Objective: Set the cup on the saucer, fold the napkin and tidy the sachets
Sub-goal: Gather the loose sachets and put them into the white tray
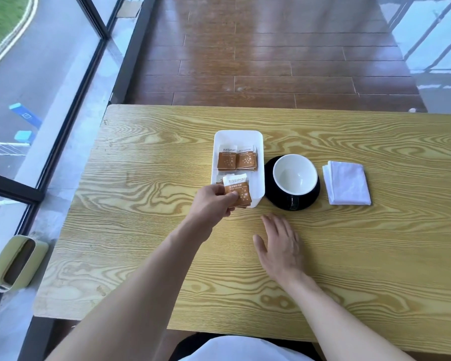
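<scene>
The left hand (214, 201) pinches a brown sachet (237, 191) over the near end of the white tray (259, 142), which holds more sachets (237, 158) at its far end. The right hand (281, 246) rests flat on the desk (375, 256), fingers straight, holding nothing. The white cup (294, 177) stands on the black saucer (271, 199), touching the tray's right side. The folded napkin (346, 182) lies right of the saucer, toward the desk's far edge.

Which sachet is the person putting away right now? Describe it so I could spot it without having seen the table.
Start at the white tray in the middle of the wooden table, left of the black saucer. At the tray's near end, the left hand pinches one brown-and-white sachet. Unlike the sachets lying at the far end, it is held between fingers.
</scene>
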